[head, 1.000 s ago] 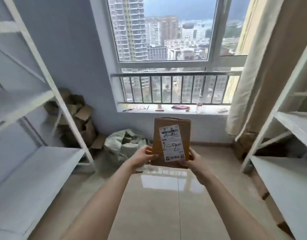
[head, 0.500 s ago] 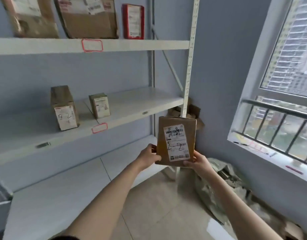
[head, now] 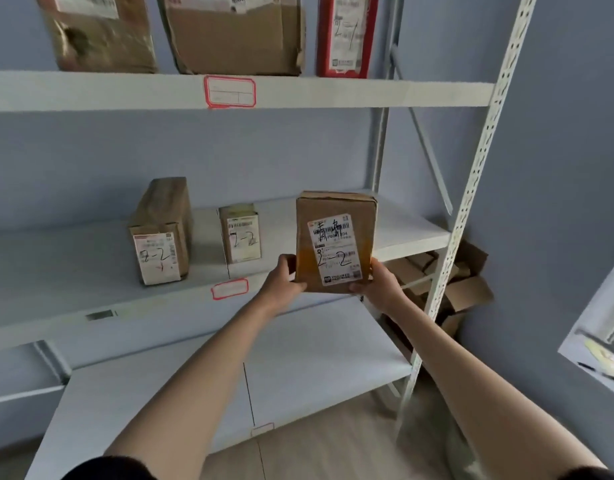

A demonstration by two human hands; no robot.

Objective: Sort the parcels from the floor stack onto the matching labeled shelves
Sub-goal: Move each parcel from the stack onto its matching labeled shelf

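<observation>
Both hands hold a brown parcel (head: 336, 242) upright, just in front of the middle shelf (head: 416, 242). The left hand (head: 284, 280) and right hand (head: 380, 280) have fingers curled around its bottom corners.

Both arms outstretched, left hand (head: 284, 280) and right hand (head: 380, 280) gripping, fingers curled

your bare left hand (head: 285, 281): no glove, ring or watch to be seen. your bare right hand (head: 381, 285): likewise unadorned. your forearms: uncovered from wrist to upper arm. your short dark fabric left sleeve (head: 104, 468): its edge shows at the bottom of the view. your short dark fabric right sleeve (head: 591, 474): only a sliver shows at the bottom corner.
</observation>
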